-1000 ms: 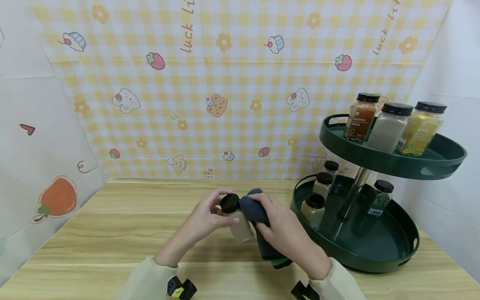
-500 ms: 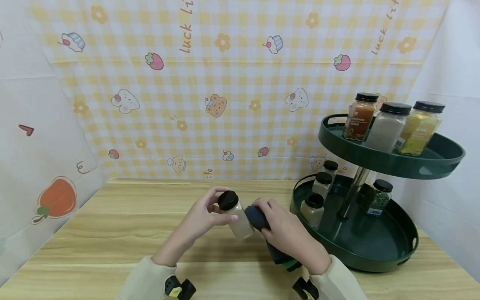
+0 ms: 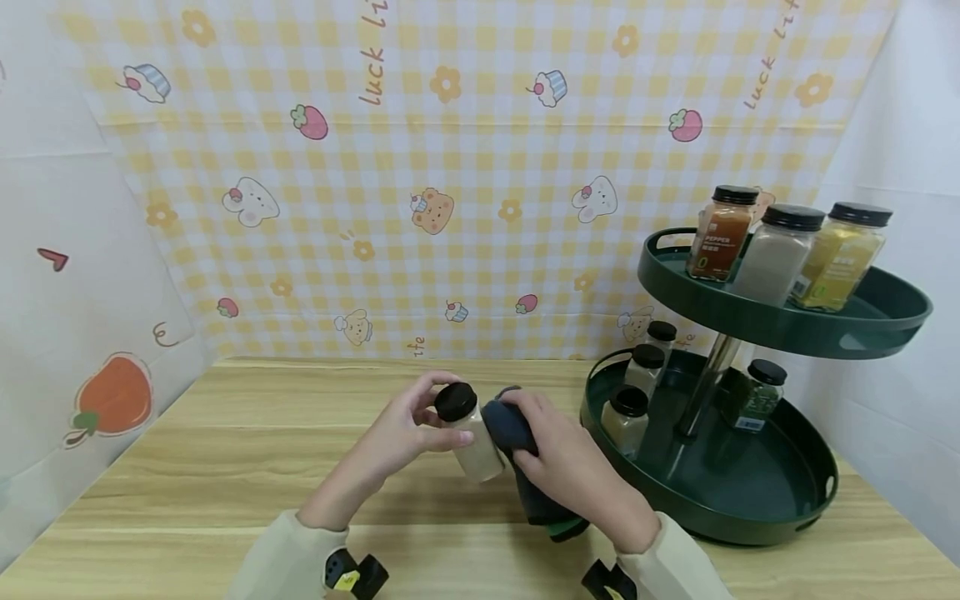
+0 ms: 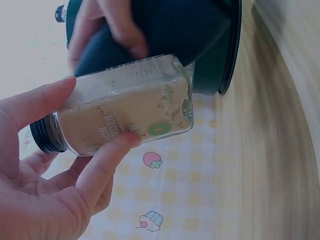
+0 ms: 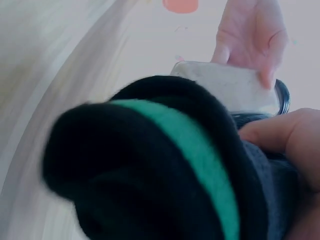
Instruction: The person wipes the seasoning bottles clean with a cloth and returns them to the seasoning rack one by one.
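In the head view my left hand holds a glass spice jar with a black lid, tilted above the table. The left wrist view shows beige powder in the jar and my thumb and fingers on its sides. My right hand grips a folded dark blue cloth, which lies against the jar's right side. In the right wrist view the bunched cloth has a green stripe and hides part of the jar.
A dark green two-tier round rack stands at the right on the wooden table. Its upper tray bears three jars, among them a pepper jar. Several more jars stand below, one with green flakes. A checked cloth hangs behind.
The cloth in my right hand slid down and right off the jar's upper part, then came back up and left against its side. My left hand keeps its hold on the jar.
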The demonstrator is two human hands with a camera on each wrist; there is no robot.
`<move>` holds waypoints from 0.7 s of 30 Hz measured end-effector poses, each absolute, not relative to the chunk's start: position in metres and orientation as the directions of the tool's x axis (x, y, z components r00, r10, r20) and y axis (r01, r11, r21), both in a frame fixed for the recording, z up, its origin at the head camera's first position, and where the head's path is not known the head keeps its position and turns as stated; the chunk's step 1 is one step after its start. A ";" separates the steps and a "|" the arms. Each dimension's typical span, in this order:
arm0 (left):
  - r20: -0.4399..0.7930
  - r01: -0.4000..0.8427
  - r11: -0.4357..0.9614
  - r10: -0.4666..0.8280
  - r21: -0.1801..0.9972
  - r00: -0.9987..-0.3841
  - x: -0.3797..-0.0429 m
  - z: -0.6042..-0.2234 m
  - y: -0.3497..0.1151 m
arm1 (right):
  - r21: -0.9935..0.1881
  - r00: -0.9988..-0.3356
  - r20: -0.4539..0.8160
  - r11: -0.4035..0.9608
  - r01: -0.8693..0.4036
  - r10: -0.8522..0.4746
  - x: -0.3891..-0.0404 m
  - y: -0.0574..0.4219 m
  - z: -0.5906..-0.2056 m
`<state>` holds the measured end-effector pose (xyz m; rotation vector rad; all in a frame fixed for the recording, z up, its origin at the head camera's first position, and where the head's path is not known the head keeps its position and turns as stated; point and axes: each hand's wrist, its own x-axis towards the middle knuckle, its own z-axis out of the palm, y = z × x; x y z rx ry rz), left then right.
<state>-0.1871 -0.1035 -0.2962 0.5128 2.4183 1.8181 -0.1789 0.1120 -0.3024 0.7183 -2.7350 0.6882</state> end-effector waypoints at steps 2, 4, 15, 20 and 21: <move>0.141 0.228 0.247 0.327 0.942 -0.935 -0.187 -0.297 -0.103 | -0.405 -0.845 0.360 0.750 -0.523 -0.395 -0.177 0.111 -0.300; 0.145 0.239 0.251 0.344 0.938 -0.928 -0.186 -0.298 -0.102 | -0.413 -0.834 0.389 0.735 -0.537 -0.391 -0.175 0.110 -0.298; 0.145 0.227 0.254 0.306 0.940 -0.941 -0.185 -0.298 -0.100 | -0.354 -0.844 0.353 0.777 -0.520 -0.404 -0.174 0.111 -0.298; 0.146 0.211 0.228 0.274 0.951 -0.951 -0.185 -0.294 -0.105 | -0.285 -0.857 0.306 0.820 -0.497 -0.414 -0.177 0.113 -0.301; 0.149 0.212 0.221 0.272 0.952 -0.951 -0.185 -0.293 -0.106 | -0.271 -0.856 0.302 0.823 -0.499 -0.419 -0.178 0.114 -0.302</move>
